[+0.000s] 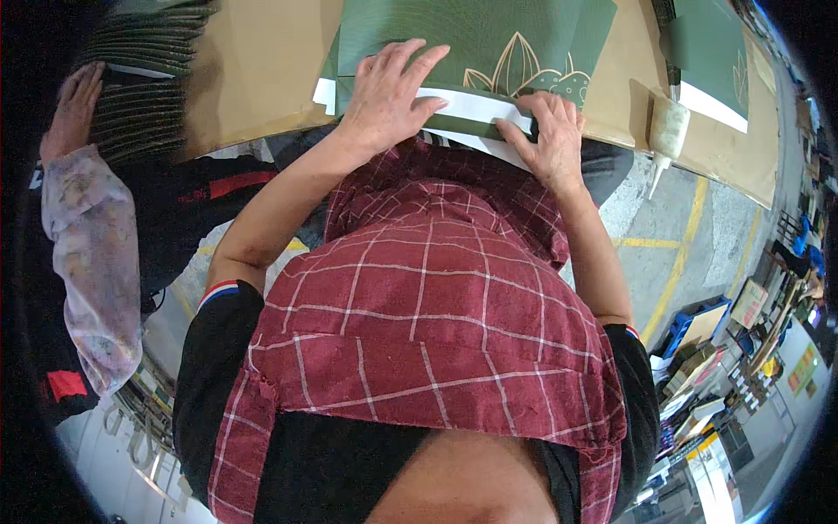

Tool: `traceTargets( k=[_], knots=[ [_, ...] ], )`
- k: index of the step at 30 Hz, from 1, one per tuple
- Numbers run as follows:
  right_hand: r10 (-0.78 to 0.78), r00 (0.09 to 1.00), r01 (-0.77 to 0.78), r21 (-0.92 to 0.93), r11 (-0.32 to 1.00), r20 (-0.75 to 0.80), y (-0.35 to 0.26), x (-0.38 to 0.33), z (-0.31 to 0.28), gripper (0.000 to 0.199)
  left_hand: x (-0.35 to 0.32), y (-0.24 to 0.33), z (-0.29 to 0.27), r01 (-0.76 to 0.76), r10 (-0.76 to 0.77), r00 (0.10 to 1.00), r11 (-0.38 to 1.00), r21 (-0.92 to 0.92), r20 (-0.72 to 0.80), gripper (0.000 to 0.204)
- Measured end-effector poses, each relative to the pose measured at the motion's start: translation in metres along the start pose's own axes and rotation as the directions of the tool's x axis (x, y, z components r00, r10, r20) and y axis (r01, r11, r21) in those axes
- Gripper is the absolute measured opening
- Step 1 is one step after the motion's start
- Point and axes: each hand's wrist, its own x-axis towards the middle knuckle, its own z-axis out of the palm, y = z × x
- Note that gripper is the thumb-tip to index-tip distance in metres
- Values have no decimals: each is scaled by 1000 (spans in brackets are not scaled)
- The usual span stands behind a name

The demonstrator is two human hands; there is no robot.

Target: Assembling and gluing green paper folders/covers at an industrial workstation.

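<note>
- While its printed face spreads across the tan tabletop (pixel 262 74), the green sheet (pixel 454 48) lies straight ahead of the person, its near side reaching the tabletop's near edge.
- Pale gold outlines of pointed leaves and rounded, dotted shapes decorate its right half.
- Along that near side runs a white strip (pixel 471 106), between the two hands.
- The left hand (pixel 388 96) rests on the sheet with its grip spread: fingers fanned over the green, thumb reaching onto the white strip.
- The right hand (pixel 550 135) is at the strip's right end, fingers curled and thumb apart from them; whether its grip is pinching the edge, I cannot tell.
- To the right, a whitish squeeze bottle (pixel 669 131) lies with its pointed nozzle past the tabletop's edge.
- Beyond the bottle is another green sheet with a white border (pixel 711 103).
- At far left, a co-worker's hand (pixel 74 109) is at a pile of dark green sheets (pixel 144 118).
- Below, yellow lines cross the grey floor (pixel 646 214).
</note>
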Motion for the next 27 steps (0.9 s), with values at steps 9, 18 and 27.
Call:
traceTargets(
  k=[9, 18, 27],
  knots=[
    [-174, 971, 92, -416, 905, -164, -36, 51, 38, 20, 15, -25, 21, -305, 244, 937, 920, 245, 251, 58],
    [-226, 968, 190, -273, 943, -109, 5, 57, 34, 40, 8, -28, 22, -162, 155, 987, 962, 221, 48, 55],
    [-79, 967, 51, -122, 991, -242, -47, 87, 79, 38, 27, -29, 66, 125, -85, 972, 976, 177, -218, 54]
  ],
)
